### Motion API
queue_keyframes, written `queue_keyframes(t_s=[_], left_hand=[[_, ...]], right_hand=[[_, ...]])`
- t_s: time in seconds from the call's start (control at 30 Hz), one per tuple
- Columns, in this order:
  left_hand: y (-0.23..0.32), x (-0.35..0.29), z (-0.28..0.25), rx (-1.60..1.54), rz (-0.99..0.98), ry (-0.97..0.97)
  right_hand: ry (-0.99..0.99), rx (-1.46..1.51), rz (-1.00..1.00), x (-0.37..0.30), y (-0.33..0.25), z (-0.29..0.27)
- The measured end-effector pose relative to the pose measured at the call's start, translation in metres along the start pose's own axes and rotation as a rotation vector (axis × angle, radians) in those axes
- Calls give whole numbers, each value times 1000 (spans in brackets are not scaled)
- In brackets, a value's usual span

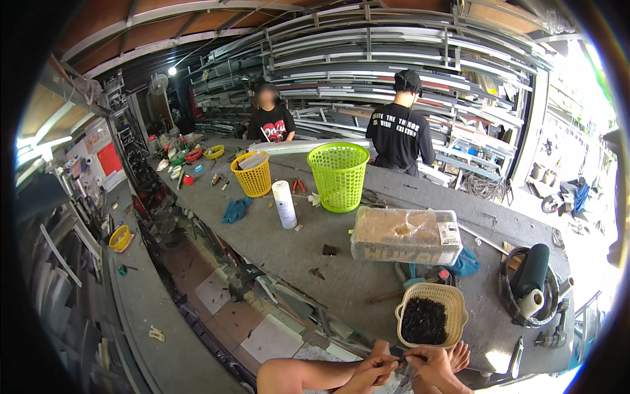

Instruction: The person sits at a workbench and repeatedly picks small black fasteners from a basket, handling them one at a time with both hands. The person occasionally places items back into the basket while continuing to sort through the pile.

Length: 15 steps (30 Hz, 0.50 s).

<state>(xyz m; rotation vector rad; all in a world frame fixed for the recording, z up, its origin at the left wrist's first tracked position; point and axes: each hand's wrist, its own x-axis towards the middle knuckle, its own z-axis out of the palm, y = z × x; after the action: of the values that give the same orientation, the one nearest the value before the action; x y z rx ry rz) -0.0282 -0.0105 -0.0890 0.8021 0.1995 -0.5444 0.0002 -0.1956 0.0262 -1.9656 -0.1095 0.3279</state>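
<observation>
My left hand (375,372) and my right hand (430,366) are close together at the lower edge, fingertips nearly meeting. Each is closed in a pinch around something small and dark, too small to make out. Just beyond them on the bench stands a cream woven plastic basket (455,297), holding a heap of small black pieces (423,320). My bare legs and feet show around the hands, one foot beside the basket's near edge.
A taped cardboard box (407,235) lies beyond the basket, near a hammer (387,297) and a blue cloth (466,262). Green (338,177) and yellow (252,178) baskets and a spray can (285,205) stand farther off. At right are rolls (533,270) and a drill (551,339). Two people stand across the bench.
</observation>
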Motion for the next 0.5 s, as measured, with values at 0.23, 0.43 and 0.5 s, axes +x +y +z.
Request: queue_keyframes(t_s=[0.23,0.43,0.5], left_hand=[[-4,0,-4,91,-73,90],[-7,-3,-5,132,44,75],[-10,0,-5,181,101,97]], right_hand=[[-45,53,-79,0,14,3],[-150,-39,-37,1,17,-2],[-156,-9,-61,1,18,-3]])
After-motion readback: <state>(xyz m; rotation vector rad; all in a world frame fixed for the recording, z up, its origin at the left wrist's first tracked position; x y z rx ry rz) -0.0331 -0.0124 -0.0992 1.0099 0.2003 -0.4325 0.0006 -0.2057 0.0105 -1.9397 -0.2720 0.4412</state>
